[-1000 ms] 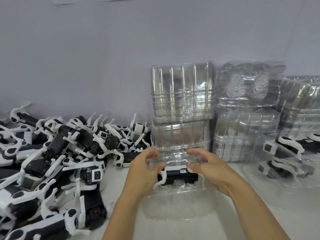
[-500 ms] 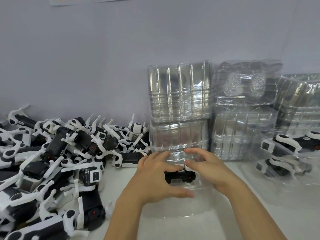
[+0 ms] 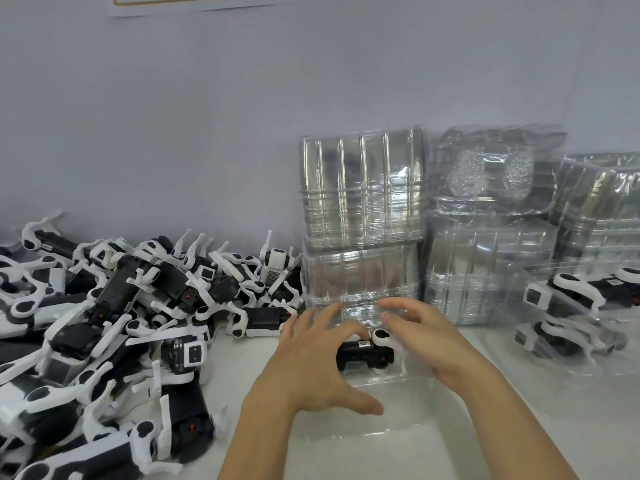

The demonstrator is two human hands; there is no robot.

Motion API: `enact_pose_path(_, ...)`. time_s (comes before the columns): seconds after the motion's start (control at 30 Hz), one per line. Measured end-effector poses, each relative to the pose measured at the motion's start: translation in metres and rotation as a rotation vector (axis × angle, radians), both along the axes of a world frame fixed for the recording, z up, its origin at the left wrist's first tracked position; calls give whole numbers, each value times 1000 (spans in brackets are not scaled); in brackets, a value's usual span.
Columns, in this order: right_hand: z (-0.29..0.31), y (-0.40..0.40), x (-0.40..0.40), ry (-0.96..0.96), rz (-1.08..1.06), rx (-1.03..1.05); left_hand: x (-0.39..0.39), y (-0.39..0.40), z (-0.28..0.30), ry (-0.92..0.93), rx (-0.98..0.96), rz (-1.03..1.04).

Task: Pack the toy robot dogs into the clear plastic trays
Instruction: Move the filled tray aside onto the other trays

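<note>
Clear plastic tray (image 3: 363, 420) sits near centre with one toy dog (image 3: 363, 353) lying in it; left hand (image 3: 311, 365) and right hand (image 3: 429, 337) press down, fingers spread, gripping nothing.

Left hand's (image 3: 311, 362) fingers now spread wider.

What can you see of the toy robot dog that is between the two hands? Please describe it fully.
The toy robot dog has a black body and white legs, and looks like hard plastic. It lies on its side in the clear plastic tray, on the white table in front of the tray stacks. A small white label and a red dot show on its body, and a white leg joint with a black centre sits at its right end. The left hand covers its left end with spread fingers; the right hand touches its right end.
</note>
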State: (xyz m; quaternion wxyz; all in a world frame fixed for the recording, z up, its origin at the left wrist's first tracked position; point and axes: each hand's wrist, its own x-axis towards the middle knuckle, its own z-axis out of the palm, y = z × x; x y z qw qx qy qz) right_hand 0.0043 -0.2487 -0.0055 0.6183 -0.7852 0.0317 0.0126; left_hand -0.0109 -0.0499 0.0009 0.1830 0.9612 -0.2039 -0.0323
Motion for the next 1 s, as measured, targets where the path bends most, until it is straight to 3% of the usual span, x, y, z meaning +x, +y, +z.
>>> enact_pose_path(0.3, 8, -14, 0, -62, -71, 45, -4, -1, 6, -41, -130, 30)
enact_pose_path(0.4, 21, -25, -1, -155, -191, 157, -6, 4, 21, -43, -241, -4)
enact_pose_path(0.53, 38, -32, -6, -276, -311, 324, -12, 14, 44, -39, -631, -69)
enact_pose_path(0.7, 53, -11, -14, -442, -263, 407, -13, 26, 54, 5, -1129, -51)
enact_pose_path(0.87, 64, 35, -25, -729, -112, 237, -13, 30, 52, 176, -1514, 143)
enact_pose_path(1.0, 62, 59, -30, -732, 120, 46, -17, 29, 50, 258, -1803, 233)
